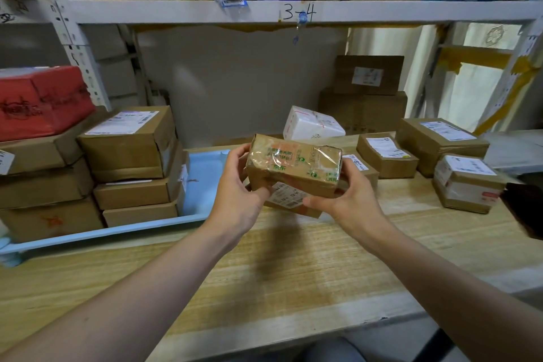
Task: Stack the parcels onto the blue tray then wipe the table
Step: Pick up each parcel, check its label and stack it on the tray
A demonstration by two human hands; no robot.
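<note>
I hold a small brown parcel [293, 166] wrapped in clear tape above the wooden table [293, 267], between both hands. My left hand [238, 191] grips its left end and my right hand [343, 194] grips its right end and underside. A flatter labelled parcel [289, 200] lies right beneath it; whether my fingers hold it too is unclear. The blue tray [202, 182] lies at the left, with stacks of brown parcels [132, 161] on its left part and a red parcel [41, 100] on top at the far left.
Several loose parcels rest on the table's right half: a white one [311, 125], brown ones [386, 154], [437, 141], [467, 182]. Two bigger boxes [364, 97] stand stacked at the back. A shelf [293, 10] full of parcels hangs overhead. A dark object [526, 209] sits at the right edge.
</note>
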